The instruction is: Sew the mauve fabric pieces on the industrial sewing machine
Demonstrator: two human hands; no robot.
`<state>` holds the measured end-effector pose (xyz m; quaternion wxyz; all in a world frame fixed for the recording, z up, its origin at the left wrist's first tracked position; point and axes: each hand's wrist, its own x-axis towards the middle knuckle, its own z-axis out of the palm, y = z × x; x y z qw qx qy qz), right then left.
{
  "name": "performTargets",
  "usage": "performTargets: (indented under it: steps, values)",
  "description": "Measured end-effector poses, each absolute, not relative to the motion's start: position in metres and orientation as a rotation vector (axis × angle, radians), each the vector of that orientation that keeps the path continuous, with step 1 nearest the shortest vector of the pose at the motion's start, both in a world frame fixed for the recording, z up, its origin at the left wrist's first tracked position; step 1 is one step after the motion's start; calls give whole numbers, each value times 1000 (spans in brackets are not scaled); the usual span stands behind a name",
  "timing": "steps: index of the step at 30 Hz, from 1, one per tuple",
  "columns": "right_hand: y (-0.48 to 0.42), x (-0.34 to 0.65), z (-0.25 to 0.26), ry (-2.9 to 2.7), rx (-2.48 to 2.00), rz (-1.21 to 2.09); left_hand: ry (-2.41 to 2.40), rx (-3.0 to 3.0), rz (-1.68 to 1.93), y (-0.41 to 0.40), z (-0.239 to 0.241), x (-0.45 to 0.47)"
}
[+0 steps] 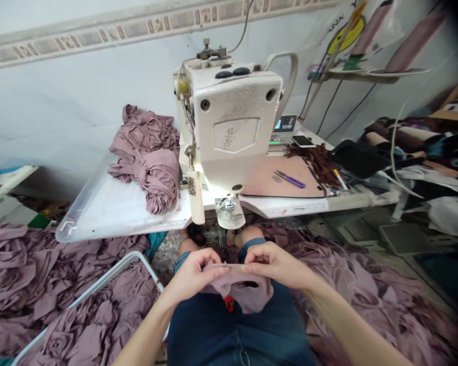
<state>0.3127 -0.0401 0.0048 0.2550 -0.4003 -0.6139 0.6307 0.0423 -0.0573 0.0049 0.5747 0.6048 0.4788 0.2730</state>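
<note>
Over my lap I hold a small mauve fabric piece (248,294) by its upper edge, stretched between both hands. My left hand (198,274) pinches the edge between thumb and fingers. A short distance to the right, my right hand (269,262) pinches the same edge. Below it the cloth hangs in a loop with a dark opening. Something small and red (229,304) shows under the fabric; its kind is unclear. Beyond my hands stands a white sewing machine (236,117), its shiny metal plate (230,212) at the table's front edge.
A mauve fabric heap (148,157) lies on the table's left wing. Purple thread snips (290,179) rest on a tan pad (259,173), near a phone (304,141). At lower left, a basket (137,255) holds mauve pieces. Thread cones (416,40) stand at upper right.
</note>
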Motion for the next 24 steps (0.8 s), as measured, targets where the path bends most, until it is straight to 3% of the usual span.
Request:
performTargets:
  steps: [10,18,24]
  values:
    - [-52,300,20,-1490,-1206,1396,1019,1754,796,-40,24,39]
    - [-63,286,44,-1644,-1176,776,1020,2013,862,-36,31,39]
    - [-59,283,50,-1648,-1132,733,975,2038,933,-41,29,36]
